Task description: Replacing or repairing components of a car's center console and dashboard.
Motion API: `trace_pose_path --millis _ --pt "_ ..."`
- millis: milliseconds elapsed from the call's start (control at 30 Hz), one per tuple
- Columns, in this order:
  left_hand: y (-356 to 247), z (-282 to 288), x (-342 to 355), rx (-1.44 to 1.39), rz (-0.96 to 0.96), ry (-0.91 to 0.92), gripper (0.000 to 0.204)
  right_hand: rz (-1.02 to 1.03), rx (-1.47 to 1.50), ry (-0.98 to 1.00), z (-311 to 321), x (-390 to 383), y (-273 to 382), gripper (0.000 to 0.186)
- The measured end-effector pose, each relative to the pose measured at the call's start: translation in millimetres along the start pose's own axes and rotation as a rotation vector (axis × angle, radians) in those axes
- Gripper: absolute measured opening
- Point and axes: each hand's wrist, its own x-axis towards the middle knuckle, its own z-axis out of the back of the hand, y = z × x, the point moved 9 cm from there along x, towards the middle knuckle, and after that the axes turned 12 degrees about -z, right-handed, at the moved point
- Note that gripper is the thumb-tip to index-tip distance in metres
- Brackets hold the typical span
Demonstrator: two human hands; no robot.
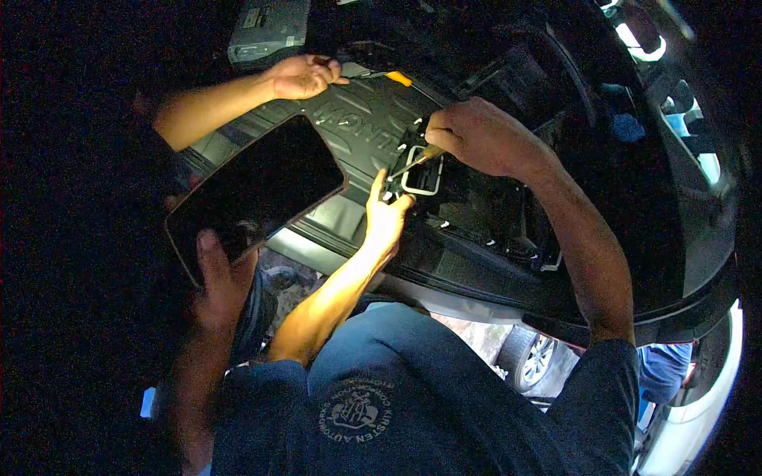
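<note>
Screwdriver (411, 166) crosses the left edge of the frame (421, 193), right hand (486, 140) closed around its handle; left hand (384, 220), fingers parted, hold unclear, nears its tip. Excess force might slip, stabbing it.

Car repair spot; workshop or yard, cannot tell which. Work sits inside an opened vehicle: grey ribbed floor panel (349, 131), pale sill (313, 252) below. Screwdriver (432, 151) in use; tablet (262, 190) held alongside. Past the sill, spoked wheel (540, 358), rough pale ground (484, 337). White bodywork (675, 444) lower right. Dark work shirt (452, 412), round emblem (353, 408).
</note>
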Motion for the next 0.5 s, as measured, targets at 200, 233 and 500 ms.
trace_pose_path --millis 200,233,500 --pt "10 9 3 -0.025 0.028 -0.021 0.078 -0.053 -0.022 0.022 -6 7 7 0.012" --pt "7 13 8 0.095 -0.059 0.001 0.078 0.046 -0.013 -0.049 4 5 15 0.011" --pt "6 9 7 0.128 -0.071 0.023 0.079 -0.069 0.032 0.050 4 0 -6 0.019"
